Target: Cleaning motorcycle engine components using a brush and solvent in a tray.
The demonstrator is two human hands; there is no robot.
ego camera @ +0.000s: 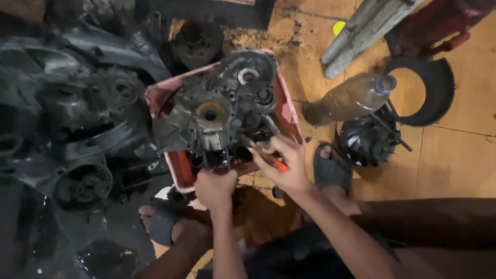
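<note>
A: Log entry, head view. I see the left hand (216,188) curled into a fist at the near edge of the red tray (178,168), knuckles up, forearm running straight down out of frame. It seems clenched around a dark part at the tray's rim, but I cannot tell what exactly it grips.

B: And the right?

A: The right hand (285,164) comes in from the lower right, wrist bent, fingers pinched around an orange-handled tool (268,157). The tool's tip points up and left into the lower side of the engine casing (222,103).

B: Where does the casing sit?

A: Inside the red tray, tilted, its open face toward the camera, a brass-coloured bore left of middle and a bright ring near the top. The tray rests on an orange tiled floor (454,165).

B: Surroundings?

A: A plastic bottle (351,98) of brownish liquid lies on its side just right of the tray. A black finned fan wheel (368,139) is beside it, near a sandalled foot (330,168). Greasy dark engine parts (77,113) crowd the left.
</note>
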